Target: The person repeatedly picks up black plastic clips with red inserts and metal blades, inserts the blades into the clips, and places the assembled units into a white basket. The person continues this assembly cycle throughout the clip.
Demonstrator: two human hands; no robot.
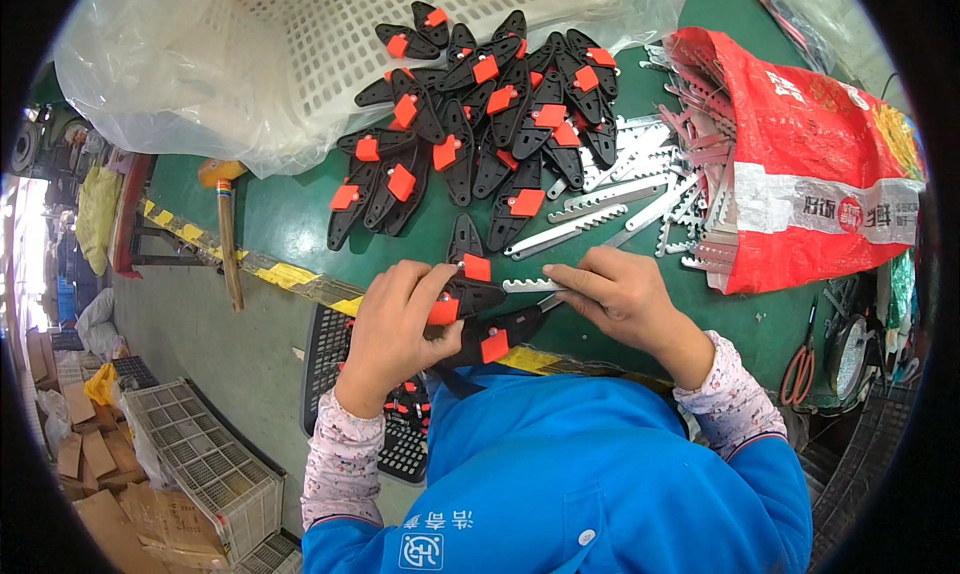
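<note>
My left hand (398, 319) is closed around a black plastic piece (480, 297) with a red tab, above the near edge of the green table (285, 209). Between the fingertips of my right hand (625, 299) is a notched metal strip (527, 286), its left end close to the tip of that black piece. Whether the two touch I cannot tell. Just below them a second black piece (515, 326) with a red tab sits near the table edge, partly hidden. Another black piece (464, 236) lies just beyond my left fingers.
Beyond my hands, black pieces with red tabs (500, 99) are heaped. Notched strips (565, 231) spill from a red bag (800, 209) on the right. A plastic-lined white crate (330, 34) stands behind. A mallet (229, 239) lies left, scissors (798, 372) right, and a black crate (325, 349) is below.
</note>
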